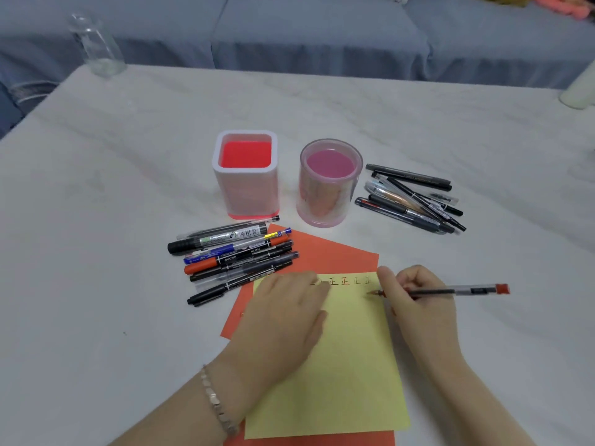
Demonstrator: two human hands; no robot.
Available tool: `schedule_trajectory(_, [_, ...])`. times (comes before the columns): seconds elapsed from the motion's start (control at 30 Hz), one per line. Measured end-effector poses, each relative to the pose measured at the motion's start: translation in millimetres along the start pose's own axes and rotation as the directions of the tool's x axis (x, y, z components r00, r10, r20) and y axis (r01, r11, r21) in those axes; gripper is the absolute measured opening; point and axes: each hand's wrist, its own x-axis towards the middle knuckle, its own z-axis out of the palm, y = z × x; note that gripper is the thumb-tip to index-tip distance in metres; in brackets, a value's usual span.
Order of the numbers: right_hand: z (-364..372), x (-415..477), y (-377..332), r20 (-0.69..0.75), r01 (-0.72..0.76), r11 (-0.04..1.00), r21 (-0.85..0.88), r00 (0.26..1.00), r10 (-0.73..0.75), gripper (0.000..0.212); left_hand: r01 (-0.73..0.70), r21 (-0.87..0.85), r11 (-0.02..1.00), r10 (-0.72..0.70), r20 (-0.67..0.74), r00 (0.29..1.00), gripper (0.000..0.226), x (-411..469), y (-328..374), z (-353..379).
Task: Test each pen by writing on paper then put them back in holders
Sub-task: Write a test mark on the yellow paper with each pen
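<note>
My right hand (415, 304) grips a clear red-capped pen (463, 290), its red tip just above the top right of the yellow paper (347, 365). My left hand (283, 313) lies flat on the paper's left part, fingers together. A row of written characters (346, 281) runs along the paper's top edge. The yellow sheet lies on an orange sheet (325, 249). A square pink holder (246, 175) and a round pink holder (330, 183) stand empty behind. One pile of pens (235, 255) lies left of the paper; another pile (415, 197) lies right of the round holder.
A clear glass bottle (96, 46) stands at the table's far left corner. A white cylinder (579, 88) is at the right edge. The white marbled table (128, 156) has a grey-blue sofa behind it.
</note>
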Motion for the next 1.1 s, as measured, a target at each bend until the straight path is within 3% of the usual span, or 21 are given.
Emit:
schedule_trajectory(0.13, [-2.3, -12.2, -6.2, 0.073, -0.035, 0.999, 0.026, 0.997, 0.033, 0.035, 0.147, -0.001, 0.989, -0.147, 0.022, 0.989, 0.035, -26.5, -32.0, -16.1])
schedule_trajectory(0.27, [0.7, -20.7, -16.3, 0.156, -0.012, 0.998, 0.060, 0.988, 0.002, 0.032, 0.205, -0.027, 0.978, -0.202, 0.085, 0.976, 0.028, -39.7, -42.6, -21.5])
schedule_trajectory(0.33, [1.1, -25.9, -24.3, 0.206, 0.003, 0.997, 0.071, 0.978, -0.018, 0.029, 0.284, -0.100, 0.954, -0.274, 0.102, 0.956, 0.015, -40.6, -37.6, -25.5])
schedule_trajectory(0.4, [0.3, -31.4, -32.7, 0.255, 0.003, 0.995, 0.102, 0.966, -0.030, 0.021, 0.469, -0.325, 0.821, -0.449, 0.137, 0.883, 0.006, -38.4, -25.3, -33.0])
schedule_trajectory(0.47, [-1.7, -37.5, -40.9, 0.314, 0.004, 0.989, 0.146, 0.948, -0.050, 0.023, 0.596, -0.593, 0.541, -0.600, 0.225, 0.768, 0.011, -35.1, -13.4, -37.1])
schedule_trajectory(0.53, [-3.5, -44.1, -48.3, 0.391, 0.021, 0.983, 0.183, 0.916, -0.092, 0.042, 0.576, -0.727, 0.374, -0.653, 0.235, 0.720, 0.016, -30.5, -5.4, -40.2])
schedule_trajectory(0.6, [-4.1, -48.6, -54.7, 0.434, -0.007, 0.971, 0.239, 0.895, -0.101, 0.062, 0.535, -0.794, 0.288, -0.652, 0.247, 0.717, 0.017, -26.1, 1.1, -47.0])
schedule_trajectory(0.8, [-4.8, -53.6, -67.6, 0.432, -0.053, 0.953, 0.300, 0.898, -0.086, 0.071, 0.439, -0.864, 0.247, -0.610, 0.213, 0.763, 0.021, -22.0, 11.5, -63.0])
schedule_trajectory(1.1, [-9.1, -54.7, -66.8, 0.418, -0.038, 0.967, 0.252, 0.906, -0.073, 0.073, 0.387, -0.866, 0.316, -0.554, 0.163, 0.817, 0.025, -21.5, 17.4, -73.2])
